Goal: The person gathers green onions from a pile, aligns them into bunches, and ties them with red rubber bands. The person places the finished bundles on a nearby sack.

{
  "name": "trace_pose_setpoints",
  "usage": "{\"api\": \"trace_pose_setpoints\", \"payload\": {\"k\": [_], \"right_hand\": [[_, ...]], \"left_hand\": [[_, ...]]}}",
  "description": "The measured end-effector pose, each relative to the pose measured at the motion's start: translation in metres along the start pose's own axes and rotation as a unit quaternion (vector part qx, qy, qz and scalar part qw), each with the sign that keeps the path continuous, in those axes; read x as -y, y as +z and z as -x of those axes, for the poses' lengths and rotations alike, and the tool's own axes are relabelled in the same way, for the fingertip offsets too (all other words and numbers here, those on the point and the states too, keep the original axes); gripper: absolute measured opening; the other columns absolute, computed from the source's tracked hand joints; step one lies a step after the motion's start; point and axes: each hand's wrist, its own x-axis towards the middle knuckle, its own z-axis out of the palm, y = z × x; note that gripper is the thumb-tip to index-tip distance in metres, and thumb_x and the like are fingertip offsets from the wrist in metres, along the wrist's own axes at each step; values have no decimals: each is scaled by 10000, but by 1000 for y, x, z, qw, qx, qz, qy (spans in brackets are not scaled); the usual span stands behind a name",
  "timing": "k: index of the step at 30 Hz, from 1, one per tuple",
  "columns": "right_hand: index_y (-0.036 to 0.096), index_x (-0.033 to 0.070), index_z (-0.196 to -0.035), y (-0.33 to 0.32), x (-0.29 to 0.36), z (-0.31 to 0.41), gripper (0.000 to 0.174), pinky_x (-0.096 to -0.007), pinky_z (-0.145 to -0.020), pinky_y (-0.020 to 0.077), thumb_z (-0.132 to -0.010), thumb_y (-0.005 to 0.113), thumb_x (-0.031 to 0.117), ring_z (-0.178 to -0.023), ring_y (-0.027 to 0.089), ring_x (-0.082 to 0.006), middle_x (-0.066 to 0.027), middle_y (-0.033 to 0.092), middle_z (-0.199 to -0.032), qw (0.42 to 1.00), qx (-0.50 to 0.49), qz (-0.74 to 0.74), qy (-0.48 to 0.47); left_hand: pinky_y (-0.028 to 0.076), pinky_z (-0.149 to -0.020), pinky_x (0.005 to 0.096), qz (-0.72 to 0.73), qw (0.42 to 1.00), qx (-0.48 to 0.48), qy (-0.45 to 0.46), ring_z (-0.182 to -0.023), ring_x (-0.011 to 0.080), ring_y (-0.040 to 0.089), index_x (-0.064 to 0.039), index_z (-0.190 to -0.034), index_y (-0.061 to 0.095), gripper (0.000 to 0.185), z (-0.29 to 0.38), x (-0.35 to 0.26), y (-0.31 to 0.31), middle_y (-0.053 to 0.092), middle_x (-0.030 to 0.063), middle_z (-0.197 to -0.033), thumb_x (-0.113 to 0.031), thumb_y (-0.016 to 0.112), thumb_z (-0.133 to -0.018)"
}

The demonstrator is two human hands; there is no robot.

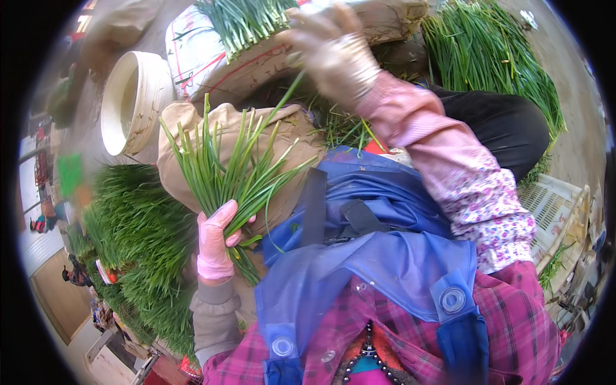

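Observation:
My left hand (219, 240), in a thin pink glove, grips a loose bunch of green chive-like stalks (240, 178), their cut ends fanned out away from me. One longer stalk reaches from the bunch towards my right hand (332, 53). That hand, in a pale glove, is blurred by motion above the far side of my lap. Whether its fingers pinch the stalk is unclear. Just beyond it, a neat pile of stalks with white ends (245, 24) lies on a white woven sack bundle (192, 48). A blue plastic apron (375, 192) covers my lap.
On the left stand a white bucket (139, 103), tipped on its side, and a large heap of greens (144, 240). Another heap (491, 62) lies at the far right, near a white plastic crate (551, 211). Leaf scraps (346, 127) litter the ground between my legs.

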Motion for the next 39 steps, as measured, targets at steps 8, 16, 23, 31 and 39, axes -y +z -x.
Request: {"api": "trace_pose_setpoints", "payload": {"k": [8, 16, 23, 31, 39], "right_hand": [[672, 240, -1131, -5, -4, 0, 444, -459, -1107, 193, -765, 607, 482, -1341, 336, -195, -28, 476, -1371, 879, 342, -275, 185], [742, 173, -919, 14, 72, -25, 226, -517, -1092, 198, -775, 674, 334, -1302, 383, -233, 30, 564, -1272, 861, 227, -419, 176], [650, 124, -653, -4, -29, 6, 101, -496, -1060, 168, -742, 660, 171, -1244, 404, -218, 51, 582, -1190, 988, 75, 63, 116], [645, 171, -1170, -1, -12, 28, 438, -438, -1059, 289, -802, 615, 406, -1240, 453, -189, -35, 520, -1341, 847, 392, -266, 242], [740, 78, -837, 28, 72, 9, 223, -338, -856, 465, -751, 721, 283, -937, 611, -180, -48, 687, -1010, 667, 248, -654, 257]], "left_hand": [[270, -386, 173, -47, 998, 24, -23, -434, 40, 437, 7, -903, 644, 179, -1, -1, 3, 671, 100, -728, -158, 598, -852], [276, -398, 171, -90, 996, 8, 0, -444, 37, 424, -11, -954, 640, 190, 1, -8, 14, 673, 74, -742, -167, 606, -850], [257, -378, 170, -8, 1000, 19, 8, -416, 34, 393, -10, -835, 646, 180, -1, -6, -4, 659, 96, -713, -177, 579, -844], [275, -369, 158, 81, 997, 2, 1, -444, 57, 459, -7, -953, 591, 165, 0, -4, -8, 652, 124, -744, -141, 588, -856], [274, -375, 161, 1, 999, 2, 37, -446, 49, 456, 13, -977, 599, 188, 1, -8, 2, 662, 135, -758, -120, 589, -844]]}}
